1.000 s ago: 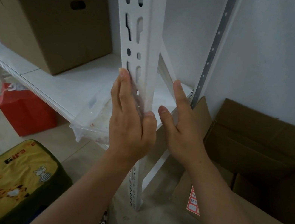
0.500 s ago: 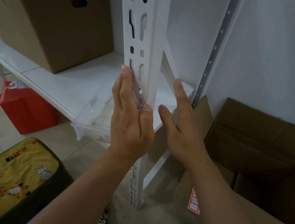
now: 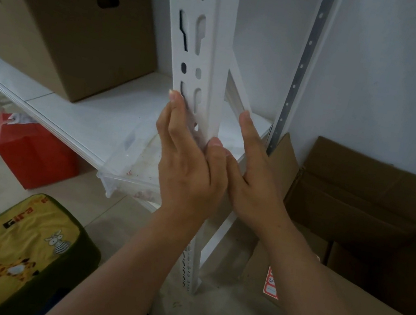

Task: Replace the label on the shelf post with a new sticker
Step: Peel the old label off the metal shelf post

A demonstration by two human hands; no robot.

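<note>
The white slotted shelf post (image 3: 215, 47) rises through the middle of the view. My left hand (image 3: 188, 170) lies flat on its left face, fingers stretched up over the slots and thumb pressed on the front corner, pinching the post. A faint clear film seems to lie under those fingers; no label shows. My right hand (image 3: 255, 182) rests flat against the post's right side, fingers straight, its thumb touching my left thumb. A red-and-white sticker sheet (image 3: 271, 288) lies on the cardboard flap below my right forearm.
A closed cardboard box (image 3: 65, 29) sits on the white shelf board (image 3: 75, 117), with a clear plastic tray (image 3: 131, 160) at the board's edge. A red bag (image 3: 34, 157) and a yellow cushioned stool (image 3: 11, 256) stand on the floor at left. An open cardboard box (image 3: 372, 214) fills the right.
My right thumb has closed in until it meets my left thumb at the post's front corner. Both hands stay pressed on the post at about the same height.
</note>
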